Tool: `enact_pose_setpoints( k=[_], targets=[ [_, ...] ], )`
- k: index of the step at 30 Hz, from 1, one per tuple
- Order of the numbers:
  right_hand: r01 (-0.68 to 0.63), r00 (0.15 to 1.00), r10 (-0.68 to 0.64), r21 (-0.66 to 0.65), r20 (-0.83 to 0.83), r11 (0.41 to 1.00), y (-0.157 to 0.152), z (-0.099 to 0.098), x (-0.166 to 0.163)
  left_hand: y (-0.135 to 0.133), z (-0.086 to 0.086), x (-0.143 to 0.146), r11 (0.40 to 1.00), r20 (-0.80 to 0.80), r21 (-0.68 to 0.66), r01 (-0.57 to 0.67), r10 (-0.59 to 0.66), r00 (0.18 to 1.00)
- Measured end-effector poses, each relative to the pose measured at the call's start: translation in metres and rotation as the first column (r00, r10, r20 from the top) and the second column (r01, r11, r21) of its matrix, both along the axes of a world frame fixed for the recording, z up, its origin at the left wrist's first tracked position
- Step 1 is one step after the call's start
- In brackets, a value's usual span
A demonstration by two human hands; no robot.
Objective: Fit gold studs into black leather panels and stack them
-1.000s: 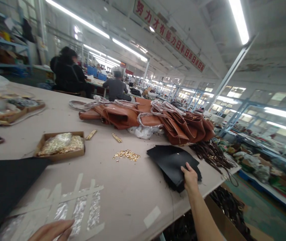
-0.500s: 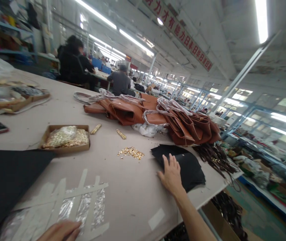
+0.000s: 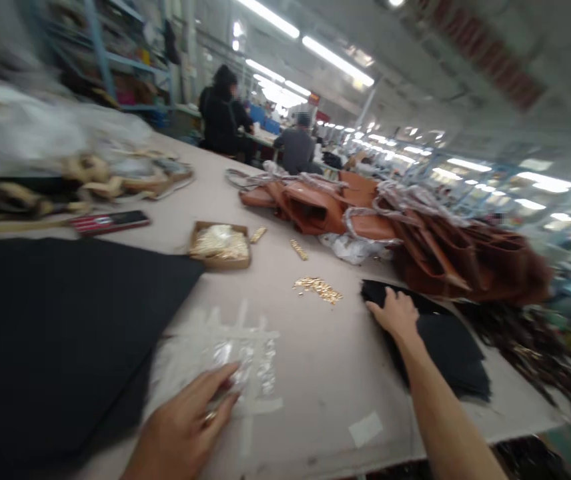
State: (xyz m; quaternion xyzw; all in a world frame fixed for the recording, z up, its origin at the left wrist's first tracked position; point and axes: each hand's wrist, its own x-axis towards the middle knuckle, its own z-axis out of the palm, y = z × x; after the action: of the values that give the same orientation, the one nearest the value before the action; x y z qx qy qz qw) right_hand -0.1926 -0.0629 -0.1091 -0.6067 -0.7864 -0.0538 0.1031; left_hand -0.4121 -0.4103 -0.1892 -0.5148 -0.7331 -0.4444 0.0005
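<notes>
My left hand point(image 3: 185, 420) is in the lower middle, fingers curled toward the thumb above the taped clear plastic patch point(image 3: 245, 360). A small shiny gold-coloured metal piece point(image 3: 210, 417) shows inside its curl; its exact shape is blurred. My right hand point(image 3: 398, 313) lies with fingers spread on a stack of black sheets point(image 3: 450, 353) at the right. Between the hands and farther back is a loose pile of small gold-coloured metal pieces point(image 3: 319, 289). A large black sheet point(image 3: 55, 333) covers the table's left side.
An open cardboard box point(image 3: 223, 263) holds gold-coloured pieces in plastic. Two strips of gold pieces point(image 3: 299, 249) lie nearby. Brown leather bags point(image 3: 365, 213) with wrapped handles are heaped behind, dark straps point(image 3: 520, 347) at right. A red-edged phone point(image 3: 110, 222) lies left. Two people sit beyond.
The view has swung left, so things appear farther right. My left hand has come further into view over the taped patch. My right hand stays on the black stack.
</notes>
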Motion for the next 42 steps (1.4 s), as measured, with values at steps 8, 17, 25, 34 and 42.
enact_pose_setpoints(
  k=[8, 17, 25, 34, 42],
  targets=[
    [-0.814, 0.499, 0.533, -0.159, -0.684, 0.559, -0.148, -0.01, -0.058, -0.003, 0.018, 0.008, 0.999, 0.311, -0.036, 0.014, -0.002, 0.95],
    [-0.97, 0.2, 0.66, -0.052, -0.724, 0.236, -0.249, -0.011, -0.101, -0.019, 0.019, 0.017, 0.998, 0.278, 0.036, 0.049, -0.057, 0.959],
    [-0.991, 0.118, 0.767, -0.023, -0.63, 0.133, -0.269, -0.009, -0.104, -0.052, 0.023, 0.026, 1.0, 0.15, -0.001, -0.012, 0.012, 0.989],
    [-0.985, 0.156, 0.748, -0.159, -0.645, 0.068, -0.28, -0.009, -0.114, -0.073, 0.026, 0.03, 0.992, -0.061, -0.075, -0.097, 0.093, 0.994],
    [-0.978, 0.146, 0.838, -0.206, -0.525, 0.041, -0.296, -0.027, -0.125, -0.099, 0.024, 0.027, 0.97, -0.181, -0.186, -0.156, 0.122, 0.976]
  ],
)
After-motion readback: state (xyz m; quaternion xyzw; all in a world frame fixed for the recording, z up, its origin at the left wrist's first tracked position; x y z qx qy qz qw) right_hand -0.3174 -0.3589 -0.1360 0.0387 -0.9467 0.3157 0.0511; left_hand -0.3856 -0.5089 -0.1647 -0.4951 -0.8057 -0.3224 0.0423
